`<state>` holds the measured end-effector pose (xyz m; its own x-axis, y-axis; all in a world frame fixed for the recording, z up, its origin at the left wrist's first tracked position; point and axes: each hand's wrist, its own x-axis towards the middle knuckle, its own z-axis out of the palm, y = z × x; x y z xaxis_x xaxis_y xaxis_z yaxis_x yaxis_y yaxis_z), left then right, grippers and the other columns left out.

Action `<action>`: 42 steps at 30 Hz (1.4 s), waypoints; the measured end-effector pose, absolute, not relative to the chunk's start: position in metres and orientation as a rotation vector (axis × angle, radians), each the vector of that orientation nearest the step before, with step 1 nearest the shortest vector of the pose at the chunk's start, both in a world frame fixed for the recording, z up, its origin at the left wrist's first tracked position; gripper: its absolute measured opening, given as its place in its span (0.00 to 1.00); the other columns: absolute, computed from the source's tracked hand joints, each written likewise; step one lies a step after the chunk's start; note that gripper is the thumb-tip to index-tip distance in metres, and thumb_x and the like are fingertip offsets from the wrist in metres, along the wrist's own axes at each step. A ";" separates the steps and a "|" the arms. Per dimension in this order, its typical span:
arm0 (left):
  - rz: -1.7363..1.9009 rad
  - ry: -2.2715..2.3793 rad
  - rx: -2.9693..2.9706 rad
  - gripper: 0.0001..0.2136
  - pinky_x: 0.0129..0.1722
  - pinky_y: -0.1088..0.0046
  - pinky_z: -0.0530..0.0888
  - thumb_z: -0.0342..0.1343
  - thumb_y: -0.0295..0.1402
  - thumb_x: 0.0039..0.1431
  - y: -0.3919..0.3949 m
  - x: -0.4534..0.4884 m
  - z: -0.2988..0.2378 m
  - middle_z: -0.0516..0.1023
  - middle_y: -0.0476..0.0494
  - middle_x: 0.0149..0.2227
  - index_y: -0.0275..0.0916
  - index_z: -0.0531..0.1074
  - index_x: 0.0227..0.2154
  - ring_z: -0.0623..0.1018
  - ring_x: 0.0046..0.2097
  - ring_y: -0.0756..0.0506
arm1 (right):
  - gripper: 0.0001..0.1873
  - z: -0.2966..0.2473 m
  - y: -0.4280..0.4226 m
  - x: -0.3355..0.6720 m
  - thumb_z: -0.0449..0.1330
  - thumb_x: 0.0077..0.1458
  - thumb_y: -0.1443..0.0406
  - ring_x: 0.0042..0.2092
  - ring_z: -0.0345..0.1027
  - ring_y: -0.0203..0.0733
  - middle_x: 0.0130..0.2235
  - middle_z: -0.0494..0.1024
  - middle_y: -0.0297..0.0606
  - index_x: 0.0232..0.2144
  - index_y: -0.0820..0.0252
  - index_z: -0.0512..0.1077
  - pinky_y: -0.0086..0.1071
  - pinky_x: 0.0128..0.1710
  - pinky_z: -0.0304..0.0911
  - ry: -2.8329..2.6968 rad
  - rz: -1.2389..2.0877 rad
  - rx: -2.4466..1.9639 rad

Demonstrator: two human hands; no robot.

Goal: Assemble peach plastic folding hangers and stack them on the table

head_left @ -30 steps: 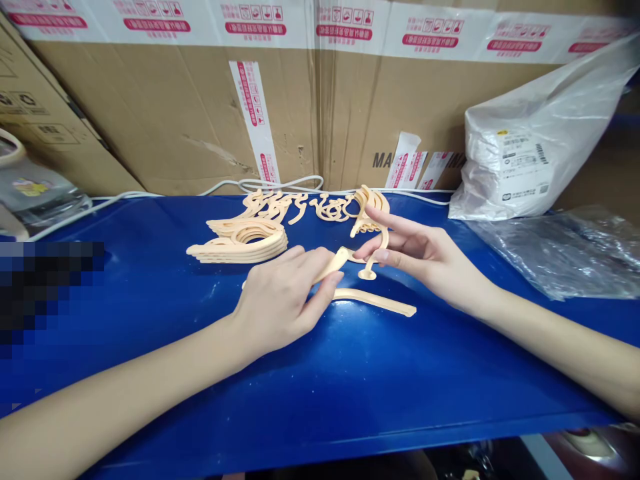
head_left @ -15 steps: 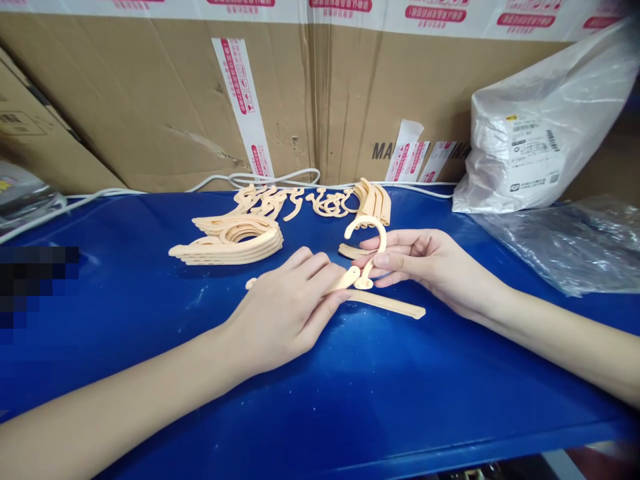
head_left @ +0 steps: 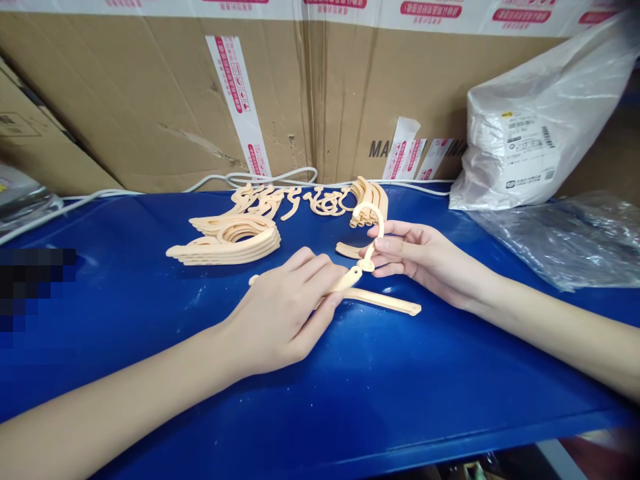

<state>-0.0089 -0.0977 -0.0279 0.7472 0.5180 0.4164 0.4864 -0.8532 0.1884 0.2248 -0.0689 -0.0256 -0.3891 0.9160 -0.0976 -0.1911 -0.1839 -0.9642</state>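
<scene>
My left hand (head_left: 295,310) is closed on cream plastic hanger arms; one long arm (head_left: 385,302) sticks out to the right beneath it, and a short end with a hole (head_left: 354,273) shows past the fingers. Between thumb and fingers, my right hand (head_left: 420,257) pinches a cream hanger hook (head_left: 381,220), its curve upward. The hook's round base is close beside the holed end; whether they touch I cannot tell. Behind the right fingertips lies a loose curved cream piece (head_left: 349,251), partly hidden.
A stack of cream hanger parts (head_left: 235,250) lies left of centre on the blue table (head_left: 350,400). Farther back are loose hooks (head_left: 327,202) and more arms (head_left: 373,193). A white cable, cardboard boxes (head_left: 165,100) and a plastic-wrapped parcel (head_left: 525,147) stand behind.
My right hand has raised the hook slightly and turned it, its base moving up beside the holed end. My left hand has hardly moved. The view has shifted a little.
</scene>
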 end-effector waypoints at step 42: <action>0.779 0.878 3.076 0.15 0.38 0.68 0.68 0.43 0.27 0.70 -0.096 -0.008 -0.029 0.77 0.40 0.39 0.33 0.66 0.55 0.72 0.40 0.42 | 0.17 -0.019 -0.073 0.226 0.71 0.46 0.65 0.30 0.70 0.28 0.31 0.79 0.31 0.41 0.60 0.76 0.23 0.32 0.67 -1.199 1.764 -1.012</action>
